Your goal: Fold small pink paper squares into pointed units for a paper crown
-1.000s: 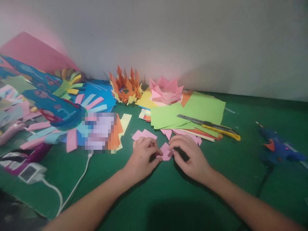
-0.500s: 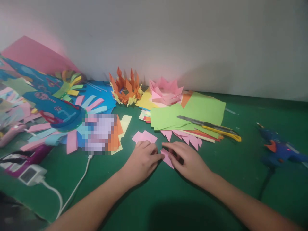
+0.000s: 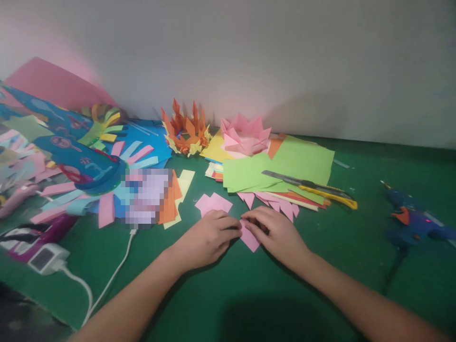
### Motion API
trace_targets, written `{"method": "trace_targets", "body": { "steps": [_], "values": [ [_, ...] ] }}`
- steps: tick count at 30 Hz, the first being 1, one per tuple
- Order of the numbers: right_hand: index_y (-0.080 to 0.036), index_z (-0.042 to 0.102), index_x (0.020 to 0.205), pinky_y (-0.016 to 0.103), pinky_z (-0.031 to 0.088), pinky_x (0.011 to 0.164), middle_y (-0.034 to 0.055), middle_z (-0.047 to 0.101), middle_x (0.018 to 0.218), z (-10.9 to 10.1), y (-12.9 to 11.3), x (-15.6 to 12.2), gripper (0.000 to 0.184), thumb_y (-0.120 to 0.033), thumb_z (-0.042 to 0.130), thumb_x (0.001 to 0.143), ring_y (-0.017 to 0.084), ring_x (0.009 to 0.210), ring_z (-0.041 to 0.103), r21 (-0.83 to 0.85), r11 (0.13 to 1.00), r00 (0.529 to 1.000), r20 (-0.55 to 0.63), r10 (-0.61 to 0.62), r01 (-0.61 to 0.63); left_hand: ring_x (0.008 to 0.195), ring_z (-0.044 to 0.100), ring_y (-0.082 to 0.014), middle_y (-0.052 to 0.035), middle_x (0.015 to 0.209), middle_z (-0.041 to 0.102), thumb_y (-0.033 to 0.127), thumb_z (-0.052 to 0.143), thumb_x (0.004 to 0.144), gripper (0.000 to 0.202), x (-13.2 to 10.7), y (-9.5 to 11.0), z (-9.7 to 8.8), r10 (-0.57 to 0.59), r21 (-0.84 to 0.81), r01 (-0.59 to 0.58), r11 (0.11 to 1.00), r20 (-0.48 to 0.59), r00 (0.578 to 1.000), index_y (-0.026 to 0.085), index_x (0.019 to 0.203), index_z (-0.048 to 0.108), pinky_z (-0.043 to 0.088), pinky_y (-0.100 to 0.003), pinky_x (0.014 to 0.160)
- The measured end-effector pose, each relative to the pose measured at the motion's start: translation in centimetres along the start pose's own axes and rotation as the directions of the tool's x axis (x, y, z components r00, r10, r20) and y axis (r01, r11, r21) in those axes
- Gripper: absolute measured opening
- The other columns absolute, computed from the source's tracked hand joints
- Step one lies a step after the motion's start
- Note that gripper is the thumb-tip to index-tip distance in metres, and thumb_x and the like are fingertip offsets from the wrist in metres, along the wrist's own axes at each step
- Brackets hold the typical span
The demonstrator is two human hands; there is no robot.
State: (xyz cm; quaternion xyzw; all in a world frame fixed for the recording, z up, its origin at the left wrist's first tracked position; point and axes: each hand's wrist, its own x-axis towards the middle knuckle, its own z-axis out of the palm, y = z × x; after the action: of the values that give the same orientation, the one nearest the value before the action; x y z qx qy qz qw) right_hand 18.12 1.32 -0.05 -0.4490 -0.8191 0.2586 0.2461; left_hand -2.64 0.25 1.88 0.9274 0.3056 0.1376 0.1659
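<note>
Between my two hands is a small piece of pink paper, low over the green table. My left hand pinches its left edge with the fingertips. From the other side my right hand has thumb and fingers closed on its upper right part. The fingers cover some of the sheet, so any crease there is hidden. Just beyond my left hand lie other pink paper squares, overlapping one another. Folded pink paper triangles stick out from under a stack of green paper.
A yellow utility knife rests on the paper stack. Behind stand a pink paper crown and an orange one. A blue glue gun is at right. Cone hats, orange sheets and a white cable occupy the left.
The pink paper has turned and shows more of its face, with its lower corner nearer me. My left fingers moved slightly right, and my right fingertips came together on the paper.
</note>
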Motion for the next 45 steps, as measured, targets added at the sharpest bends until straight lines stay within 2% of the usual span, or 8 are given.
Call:
{"method": "trace_targets", "body": {
  "steps": [8, 19, 30, 38, 45],
  "values": [
    [-0.021, 0.062, 0.093, 0.029, 0.046, 0.07, 0.003, 0.063, 0.085, 0.0, 0.2, 0.1, 0.011, -0.022, 0.052, 0.088, 0.017, 0.079, 0.059, -0.007, 1.0, 1.0, -0.008, 0.021, -0.021, 0.096, 0.05, -0.0198, -0.0098, 0.111, 0.056, 0.008, 0.039, 0.089, 0.033, 0.1, 0.3, 0.2, -0.021, 0.041, 0.019, 0.999, 0.049, 0.999, 0.017, 0.118, 0.053, 0.041, -0.035, 0.085],
    [-0.02, 0.062, 0.086, 0.03, 0.046, 0.07, 0.0026, 0.064, 0.083, -0.2, -0.1, 0.2, 0.01, -0.018, 0.052, 0.088, 0.017, 0.079, 0.058, 0.007, 1.0, 1.0, 0.008, 0.011, -0.011, 0.096, 0.049, -0.0196, -0.0084, 0.106, 0.06, 0.013, 0.037, 0.093, 0.031, -0.1, 0.1, -0.1, -0.025, 0.036, 0.023, 0.999, 0.05, 0.998, 0.02, 0.116, 0.057, 0.04, -0.035, 0.084],
    [-0.02, 0.063, 0.086, 0.029, 0.045, 0.068, 0.0029, 0.063, 0.082, -0.2, 0.0, 0.3, 0.014, -0.015, 0.05, 0.088, 0.016, 0.078, 0.058, 0.006, 0.998, 0.998, -0.003, -0.056, 0.056, 0.098, 0.048, -0.0193, -0.0069, 0.105, 0.061, 0.015, 0.037, 0.094, 0.029, 0.0, 0.2, -0.2, -0.022, 0.079, 0.019, 0.997, 0.036, 0.999, 0.021, 0.112, 0.059, 0.037, -0.035, 0.085],
    [-0.02, 0.066, 0.087, 0.028, 0.044, 0.066, 0.0046, 0.061, 0.082, -0.2, 0.8, 0.1, 0.016, -0.018, 0.05, 0.089, 0.017, 0.077, 0.056, -0.03, 0.987, 0.987, -0.031, -0.16, 0.159, 0.101, 0.047, -0.0197, -0.0062, 0.107, 0.058, 0.014, 0.038, 0.094, 0.031, -0.1, 0.2, -0.3, -0.044, 0.093, 0.041, 0.995, 0.029, 0.999, 0.024, 0.114, 0.059, 0.035, -0.036, 0.085],
    [-0.019, 0.068, 0.084, 0.028, 0.042, 0.065, 0.005, 0.061, 0.079, -0.4, 0.8, 0.1, 0.022, -0.02, 0.048, 0.091, 0.017, 0.075, 0.055, -0.095, 0.969, 0.973, 0.015, -0.229, 0.23, 0.101, 0.047, -0.0188, -0.0052, 0.113, 0.056, 0.012, 0.044, 0.091, 0.03, -0.1, 0.2, -0.3, -0.06, 0.11, 0.056, 0.992, 0.035, 0.998, 0.026, 0.113, 0.059, 0.034, -0.035, 0.085]
  ]
}}
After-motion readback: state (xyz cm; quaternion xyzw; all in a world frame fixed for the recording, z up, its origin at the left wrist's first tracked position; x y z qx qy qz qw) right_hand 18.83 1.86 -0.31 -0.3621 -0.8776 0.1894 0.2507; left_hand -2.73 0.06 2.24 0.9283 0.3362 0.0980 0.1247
